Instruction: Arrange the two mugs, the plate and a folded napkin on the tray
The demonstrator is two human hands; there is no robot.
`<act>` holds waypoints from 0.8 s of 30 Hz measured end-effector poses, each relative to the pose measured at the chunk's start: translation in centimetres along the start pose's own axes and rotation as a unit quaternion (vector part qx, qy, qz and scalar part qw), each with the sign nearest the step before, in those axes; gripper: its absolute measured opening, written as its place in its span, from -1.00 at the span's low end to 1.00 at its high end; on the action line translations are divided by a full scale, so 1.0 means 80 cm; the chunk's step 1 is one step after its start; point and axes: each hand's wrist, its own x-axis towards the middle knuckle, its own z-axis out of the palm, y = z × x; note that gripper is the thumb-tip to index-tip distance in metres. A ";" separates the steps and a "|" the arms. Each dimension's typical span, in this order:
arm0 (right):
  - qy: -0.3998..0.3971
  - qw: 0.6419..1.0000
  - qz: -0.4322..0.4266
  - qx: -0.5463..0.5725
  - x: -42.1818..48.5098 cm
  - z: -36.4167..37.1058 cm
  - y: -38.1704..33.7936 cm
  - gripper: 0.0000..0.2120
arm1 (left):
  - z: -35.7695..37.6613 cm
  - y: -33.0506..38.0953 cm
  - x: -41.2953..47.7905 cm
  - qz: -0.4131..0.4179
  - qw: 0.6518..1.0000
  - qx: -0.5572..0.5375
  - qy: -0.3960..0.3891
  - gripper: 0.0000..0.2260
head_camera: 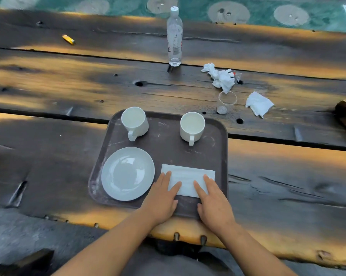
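Both flat hands, left hand and right hand, press napkin; bottle label unreadable.

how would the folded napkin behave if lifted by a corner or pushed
The folded napkin looks like thin paper, so lifted by a corner it would probably droop and unfold. It seems light; a push may bunch it rather than slide it on the tray. The left hand and right hand press it flat.

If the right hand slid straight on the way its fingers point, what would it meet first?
The right hand rests flat on the folded napkin. Past the napkin's far edge comes bare tray, then probably the right mug, handle first.
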 end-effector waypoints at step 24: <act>0.090 0.995 0.043 0.003 0.015 -0.163 -0.103 -0.84 | -0.199 -0.061 -0.014 0.045 0.993 -0.013 0.109 -0.83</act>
